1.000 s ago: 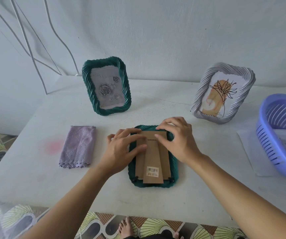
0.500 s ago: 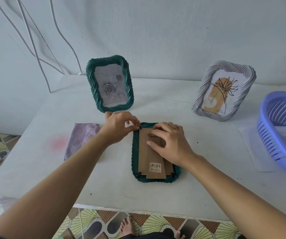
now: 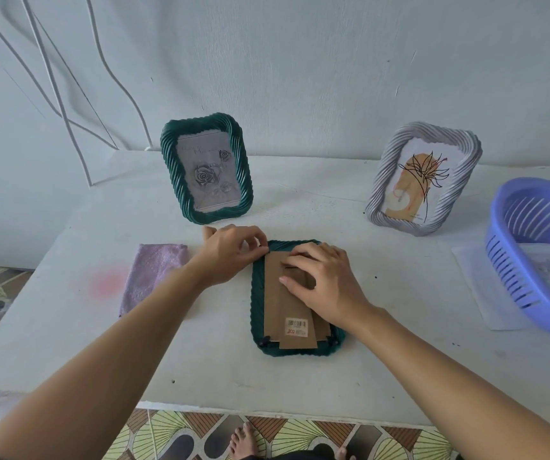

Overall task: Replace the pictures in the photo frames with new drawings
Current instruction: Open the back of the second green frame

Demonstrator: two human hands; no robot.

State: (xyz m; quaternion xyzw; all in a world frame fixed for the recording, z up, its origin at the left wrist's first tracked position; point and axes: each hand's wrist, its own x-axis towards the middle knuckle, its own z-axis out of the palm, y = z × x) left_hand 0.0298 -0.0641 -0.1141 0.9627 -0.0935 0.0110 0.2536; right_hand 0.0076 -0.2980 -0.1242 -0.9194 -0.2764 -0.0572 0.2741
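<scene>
Barcode sticker (image 3: 296, 327) sits on cardboard backing (image 3: 273, 293) of face-down frame (image 3: 256, 303).

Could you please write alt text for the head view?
A person's left hand pinches the top-left corner of a face-down green frame; the right hand presses its cardboard back. Behind stand a green rose frame and a grey plant frame.

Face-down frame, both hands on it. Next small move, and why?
Probably turn the top-left clip aside with the left hand. It pinches at the top-left corner of the face-down frame, the clip itself mostly hidden under its fingers, while the right hand presses flat on the backing. The bottom clips look closed, so the backing likely can't lift yet.
</scene>
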